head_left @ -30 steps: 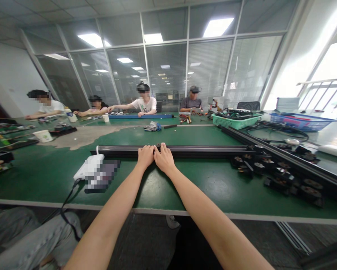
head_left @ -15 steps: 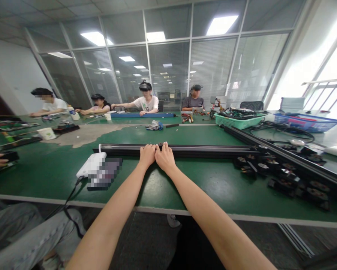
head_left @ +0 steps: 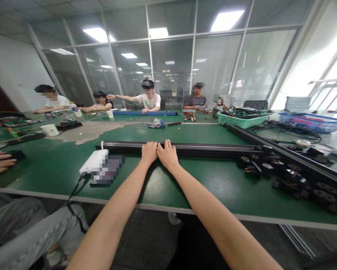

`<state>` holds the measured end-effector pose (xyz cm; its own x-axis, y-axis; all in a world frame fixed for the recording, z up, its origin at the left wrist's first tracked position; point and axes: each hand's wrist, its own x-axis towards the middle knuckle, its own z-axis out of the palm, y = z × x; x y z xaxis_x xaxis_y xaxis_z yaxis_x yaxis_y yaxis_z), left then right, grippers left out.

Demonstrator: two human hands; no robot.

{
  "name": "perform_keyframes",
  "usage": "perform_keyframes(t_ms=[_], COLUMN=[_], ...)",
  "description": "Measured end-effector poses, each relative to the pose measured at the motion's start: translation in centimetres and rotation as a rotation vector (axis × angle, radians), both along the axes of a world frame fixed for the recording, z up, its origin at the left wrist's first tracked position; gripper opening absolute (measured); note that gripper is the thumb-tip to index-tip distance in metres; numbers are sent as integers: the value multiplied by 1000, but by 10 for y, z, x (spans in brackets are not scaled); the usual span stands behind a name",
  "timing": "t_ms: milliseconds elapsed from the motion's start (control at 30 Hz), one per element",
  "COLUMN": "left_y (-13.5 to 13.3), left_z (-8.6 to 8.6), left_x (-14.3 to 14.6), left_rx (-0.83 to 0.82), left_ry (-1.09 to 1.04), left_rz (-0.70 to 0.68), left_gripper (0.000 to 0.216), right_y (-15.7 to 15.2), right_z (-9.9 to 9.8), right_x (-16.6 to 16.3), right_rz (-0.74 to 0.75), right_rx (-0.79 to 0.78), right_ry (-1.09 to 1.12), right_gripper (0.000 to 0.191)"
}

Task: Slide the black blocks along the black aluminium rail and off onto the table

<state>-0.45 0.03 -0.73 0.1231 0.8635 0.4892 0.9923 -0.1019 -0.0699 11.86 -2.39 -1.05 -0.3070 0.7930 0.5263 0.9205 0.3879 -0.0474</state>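
Left hand (head_left: 149, 153): its bent fingers lie on the long black straight bar (head_left: 210, 149); whether they grasp it, I cannot tell.
Right hand (head_left: 167, 153): just beside the left hand, fingers extended over the same bar; its grip I also cannot tell.
Bar: it lies crosswise on the green smooth tabletop (head_left: 213, 183), in front of the person.
Left end: near it is the white rectangular box (head_left: 92, 164) with black cable.
Far right: the light-green plastic basket (head_left: 243, 120) holds dark cables.
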Motion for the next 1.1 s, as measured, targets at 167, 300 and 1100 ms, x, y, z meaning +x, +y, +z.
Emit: perform_keyframes(t_ms=[167,300,1100], left_y=[-2,-2,-2], left_z=[2,2,4], left_x=[2,3,4], left_rx=[-7,-5,-20], left_ry=[-5,-23,-2], left_rz=[39,37,37], left_gripper=[26,27,29], right_y=[2,5,17], right_z=[2,0,-12], right_x=[-3,-4,9], right_rz=[-33,-36,28], right_rx=[-63,-53,68], right_ry=[-2,3,11], right_gripper=[51,51,49])
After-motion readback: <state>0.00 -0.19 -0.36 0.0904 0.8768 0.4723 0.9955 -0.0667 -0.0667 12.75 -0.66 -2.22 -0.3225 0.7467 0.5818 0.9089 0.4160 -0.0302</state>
